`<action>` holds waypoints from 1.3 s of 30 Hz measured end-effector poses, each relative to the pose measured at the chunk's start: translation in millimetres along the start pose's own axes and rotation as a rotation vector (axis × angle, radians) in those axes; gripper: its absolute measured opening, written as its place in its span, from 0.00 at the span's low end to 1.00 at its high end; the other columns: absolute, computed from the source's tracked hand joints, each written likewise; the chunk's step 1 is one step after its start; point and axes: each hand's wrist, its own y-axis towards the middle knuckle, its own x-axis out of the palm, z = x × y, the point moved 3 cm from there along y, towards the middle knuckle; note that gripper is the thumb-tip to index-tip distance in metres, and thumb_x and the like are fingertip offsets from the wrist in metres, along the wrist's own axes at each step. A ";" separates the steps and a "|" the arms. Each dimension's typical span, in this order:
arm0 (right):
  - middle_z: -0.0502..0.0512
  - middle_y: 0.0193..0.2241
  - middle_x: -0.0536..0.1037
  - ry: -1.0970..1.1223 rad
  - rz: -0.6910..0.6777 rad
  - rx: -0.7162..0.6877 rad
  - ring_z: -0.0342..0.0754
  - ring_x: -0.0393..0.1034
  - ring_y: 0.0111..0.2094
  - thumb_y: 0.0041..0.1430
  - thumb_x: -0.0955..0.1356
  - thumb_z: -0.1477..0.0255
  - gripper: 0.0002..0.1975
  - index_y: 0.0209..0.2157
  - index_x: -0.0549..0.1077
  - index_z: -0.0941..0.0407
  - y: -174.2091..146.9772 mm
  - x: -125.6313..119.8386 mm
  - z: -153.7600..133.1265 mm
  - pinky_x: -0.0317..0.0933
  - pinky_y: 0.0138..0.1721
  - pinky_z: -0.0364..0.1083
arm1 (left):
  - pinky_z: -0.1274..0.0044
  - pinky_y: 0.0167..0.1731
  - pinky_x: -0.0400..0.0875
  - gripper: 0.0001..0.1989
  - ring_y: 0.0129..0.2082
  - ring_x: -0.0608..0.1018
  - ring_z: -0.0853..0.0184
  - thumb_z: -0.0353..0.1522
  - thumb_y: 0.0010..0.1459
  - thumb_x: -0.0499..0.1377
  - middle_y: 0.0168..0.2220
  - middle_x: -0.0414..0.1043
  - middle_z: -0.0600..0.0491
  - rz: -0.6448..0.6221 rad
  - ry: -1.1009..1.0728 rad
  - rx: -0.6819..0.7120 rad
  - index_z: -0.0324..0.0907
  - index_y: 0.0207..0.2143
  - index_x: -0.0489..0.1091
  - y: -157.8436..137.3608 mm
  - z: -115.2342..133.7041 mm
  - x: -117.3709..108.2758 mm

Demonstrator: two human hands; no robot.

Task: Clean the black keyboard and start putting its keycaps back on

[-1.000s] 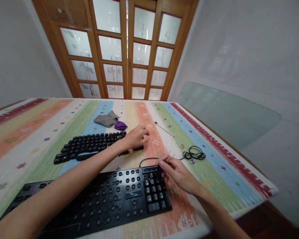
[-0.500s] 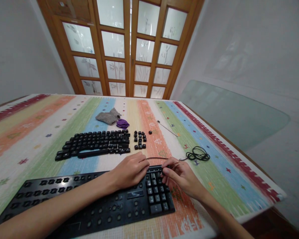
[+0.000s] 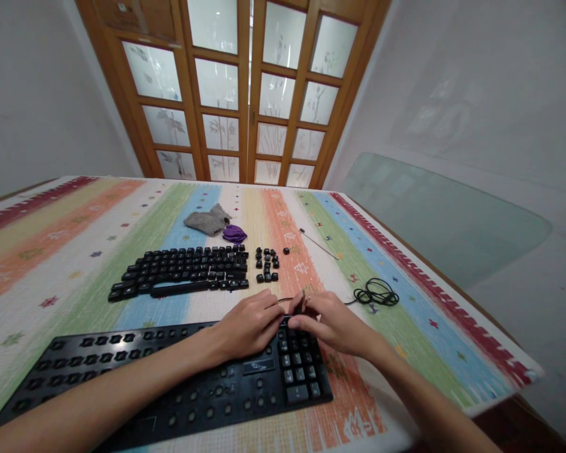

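A black keyboard (image 3: 170,377) lies at the front of the table, most of its left and middle part stripped of keycaps, with keycaps on its number pad (image 3: 298,371). My left hand (image 3: 252,322) rests over its upper right part, fingers curled and closed near the top edge. Close beside it, my right hand (image 3: 327,319) bends over the top of the number pad, thumb and fingers drawn together. What sits between the fingertips of either hand is hidden. Behind the hands runs the keyboard's black cable (image 3: 376,292), coiled at the right.
Beyond the keyboard, loose black keycaps (image 3: 183,267) lie in rows, with a smaller group (image 3: 266,264) to their right. Farther back are a grey cloth (image 3: 206,221), a purple cloth (image 3: 234,234) and a thin rod-like tool (image 3: 319,244). A striped tablecloth (image 3: 419,340) covers the table.
My right hand has shifted left along the keyboard's top edge, up close to my left hand. The left hand stays in nearly the same place. The view has moved slightly.
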 end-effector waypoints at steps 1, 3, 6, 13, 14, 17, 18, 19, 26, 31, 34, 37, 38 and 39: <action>0.52 0.27 0.77 0.046 -0.014 0.038 0.45 0.71 0.28 0.65 0.66 0.55 0.19 0.33 0.74 0.58 4.0 0.2 5.0 0.63 0.31 0.43 | 0.73 0.34 0.68 0.09 0.33 0.70 0.64 0.27 0.67 0.49 0.32 0.69 0.49 0.003 0.000 -0.002 0.40 0.37 0.69 -0.4 -0.7 0.7; 0.49 0.22 0.74 0.193 -0.068 0.121 0.42 0.68 0.22 0.64 0.66 0.54 0.20 0.32 0.73 0.58 11.1 3.5 15.2 0.60 0.24 0.41 | 0.73 0.34 0.69 0.09 0.34 0.70 0.63 0.27 0.66 0.49 0.32 0.69 0.49 0.011 0.007 -0.009 0.39 0.38 0.69 -1.1 -2.3 2.4; 0.45 0.18 0.71 0.342 -0.112 0.203 0.40 0.64 0.15 0.61 0.68 0.52 0.21 0.31 0.71 0.57 19.0 8.9 27.4 0.54 0.17 0.39 | 0.72 0.35 0.70 0.09 0.35 0.71 0.63 0.27 0.66 0.50 0.33 0.70 0.48 0.020 -0.001 -0.013 0.39 0.40 0.70 -1.5 -3.4 3.9; 0.45 0.13 0.68 0.545 0.010 0.264 0.37 0.58 0.12 0.58 0.67 0.46 0.26 0.24 0.66 0.56 28.4 6.7 51.5 0.48 0.13 0.38 | 0.72 0.37 0.69 0.14 0.34 0.71 0.64 0.26 0.66 0.49 0.32 0.69 0.50 -0.006 -0.035 -0.027 0.41 0.50 0.70 -0.3 -0.9 0.3; 0.45 0.13 0.68 0.593 0.015 0.270 0.37 0.58 0.11 0.57 0.67 0.46 0.26 0.25 0.66 0.56 28.4 5.8 54.3 0.48 0.12 0.38 | 0.72 0.37 0.69 0.13 0.34 0.71 0.63 0.26 0.66 0.49 0.32 0.69 0.50 -0.006 -0.039 -0.031 0.41 0.48 0.70 0.1 -0.8 -0.6; 0.46 0.15 0.71 0.659 0.042 0.266 0.37 0.60 0.11 0.56 0.69 0.47 0.25 0.28 0.68 0.57 27.0 0.4 60.5 0.51 0.12 0.37 | 0.71 0.38 0.69 0.09 0.36 0.71 0.63 0.28 0.65 0.51 0.34 0.70 0.48 -0.002 -0.050 -0.067 0.39 0.42 0.70 2.2 -1.5 -3.7; 0.46 0.16 0.72 0.666 0.051 0.263 0.37 0.61 0.12 0.56 0.69 0.47 0.25 0.29 0.68 0.57 26.3 -1.8 62.1 0.52 0.13 0.37 | 0.70 0.39 0.69 0.08 0.37 0.72 0.62 0.29 0.64 0.52 0.35 0.71 0.48 -0.003 -0.051 -0.084 0.39 0.42 0.70 3.3 -1.7 -5.0; 0.47 0.16 0.73 0.678 0.059 0.260 0.38 0.62 0.12 0.55 0.70 0.48 0.25 0.30 0.69 0.58 25.5 -4.0 63.7 0.53 0.13 0.37 | 0.69 0.40 0.69 0.09 0.38 0.72 0.61 0.30 0.63 0.54 0.37 0.72 0.47 -0.008 -0.053 -0.099 0.39 0.44 0.69 4.7 -1.8 -6.4; 0.47 0.19 0.74 0.833 0.192 0.241 0.40 0.66 0.13 0.51 0.71 0.45 0.27 0.32 0.69 0.57 18.5 -11.8 71.6 0.57 0.12 0.37 | 0.67 0.46 0.71 0.20 0.46 0.76 0.59 0.34 0.57 0.64 0.47 0.74 0.47 -0.029 -0.262 -0.221 0.43 0.52 0.66 21.7 -2.3 -10.1; 0.49 0.19 0.76 0.944 0.303 0.233 0.41 0.67 0.13 0.50 0.71 0.44 0.28 0.33 0.68 0.56 12.8 -13.4 75.9 0.58 0.11 0.38 | 0.74 0.38 0.74 0.14 0.36 0.78 0.65 0.33 0.59 0.63 0.39 0.77 0.52 0.109 -0.336 -0.258 0.42 0.47 0.69 39.3 -7.2 -5.8; 0.49 0.19 0.76 0.985 0.376 0.230 0.41 0.67 0.13 0.50 0.72 0.44 0.28 0.33 0.68 0.56 10.5 -17.9 79.6 0.59 0.11 0.38 | 0.76 0.34 0.73 0.08 0.31 0.77 0.69 0.31 0.61 0.60 0.34 0.77 0.54 0.168 -0.329 -0.236 0.41 0.43 0.71 49.4 -9.3 -4.1; 0.50 0.20 0.76 1.007 0.419 0.230 0.42 0.68 0.14 0.49 0.73 0.45 0.28 0.33 0.68 0.56 9.5 -22.2 81.5 0.62 0.12 0.39 | 0.76 0.35 0.74 0.08 0.31 0.78 0.69 0.32 0.60 0.61 0.33 0.78 0.53 0.185 -0.385 -0.231 0.40 0.43 0.72 58.1 -11.1 -2.2; 0.50 0.20 0.76 1.014 0.432 0.235 0.42 0.68 0.14 0.48 0.73 0.45 0.28 0.33 0.68 0.56 9.4 -23.5 81.7 0.62 0.12 0.39 | 0.75 0.35 0.75 0.10 0.31 0.78 0.69 0.32 0.60 0.61 0.34 0.78 0.53 0.184 -0.414 -0.231 0.39 0.43 0.71 60.7 -12.3 -1.2; 0.50 0.20 0.76 1.020 0.447 0.241 0.42 0.68 0.14 0.48 0.73 0.45 0.28 0.33 0.68 0.56 9.3 -24.8 81.8 0.62 0.12 0.39 | 0.75 0.36 0.75 0.11 0.32 0.79 0.68 0.32 0.60 0.62 0.34 0.78 0.53 0.182 -0.436 -0.233 0.39 0.44 0.71 63.1 -14.2 0.0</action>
